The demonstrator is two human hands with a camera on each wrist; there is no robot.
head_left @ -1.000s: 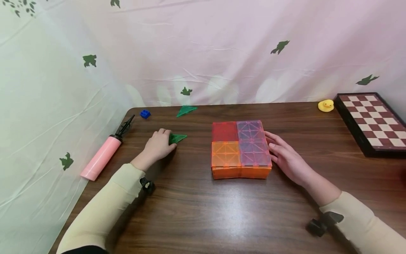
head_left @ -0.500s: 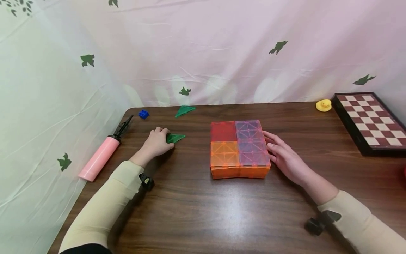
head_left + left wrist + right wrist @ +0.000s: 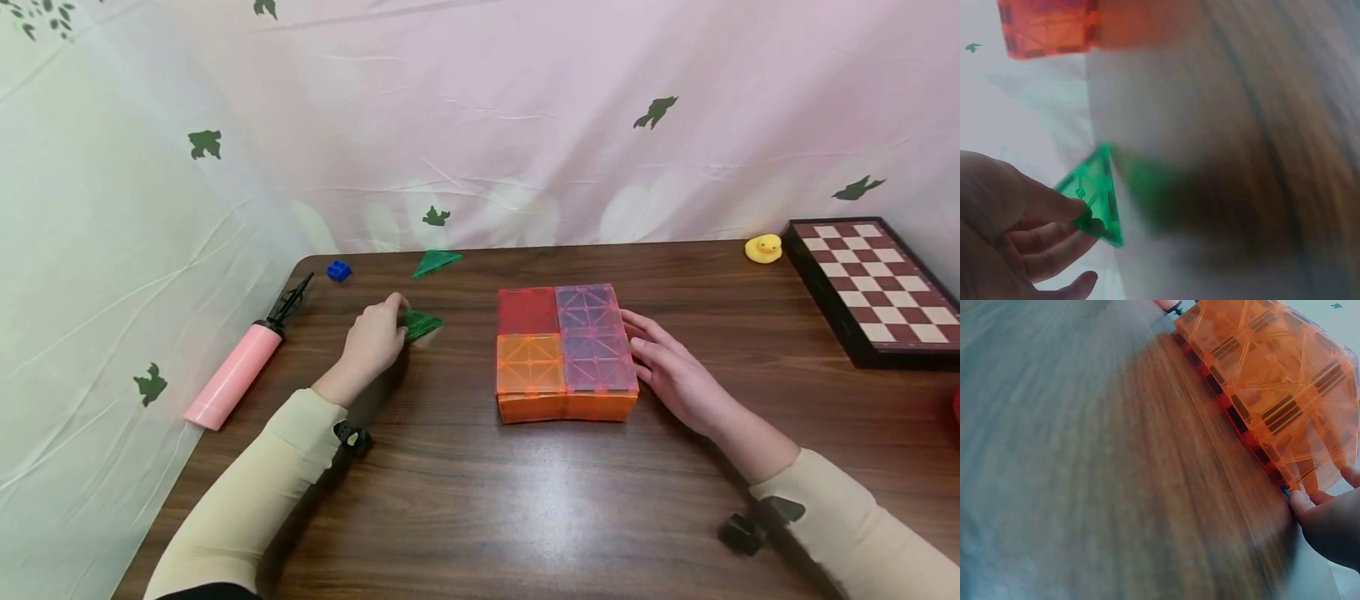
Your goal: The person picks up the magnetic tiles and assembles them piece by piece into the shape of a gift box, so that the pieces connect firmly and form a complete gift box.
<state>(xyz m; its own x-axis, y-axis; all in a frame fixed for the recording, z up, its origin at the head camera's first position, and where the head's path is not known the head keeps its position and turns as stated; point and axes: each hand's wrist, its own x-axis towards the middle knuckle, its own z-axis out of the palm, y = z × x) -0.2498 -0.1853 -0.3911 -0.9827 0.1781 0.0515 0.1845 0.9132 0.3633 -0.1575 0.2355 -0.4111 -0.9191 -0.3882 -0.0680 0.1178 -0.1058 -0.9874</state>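
Note:
My left hand (image 3: pixel 371 343) pinches a green translucent triangular magnetic tile (image 3: pixel 423 324) between thumb and fingers. In the left wrist view the tile (image 3: pixel 1100 197) is seen tilted, with its tip pointing away from the fingers. A flat box of magnetic tiles (image 3: pixel 531 364), with red, orange and purple squares on top, stands mid-table. Its right side is touched by the fingertips of my right hand (image 3: pixel 686 387), whose fingers are extended. In the right wrist view the thumb meets a corner of the orange side (image 3: pixel 1260 381). Another green triangular tile (image 3: pixel 435 263) lies near the back edge.
Behind the left hand sits a blue toy brick (image 3: pixel 338 271). A pink hand pump (image 3: pixel 236 375) lies along the table's left edge. At the back right are a yellow rubber duck (image 3: pixel 763 248) and a checkered board (image 3: pixel 885 287). Cloth hangs behind the table.
The left hand's grip on the green tile has turned, and the tile has shifted slightly to the right and changed angle. The right hand and the tile box stay in place.

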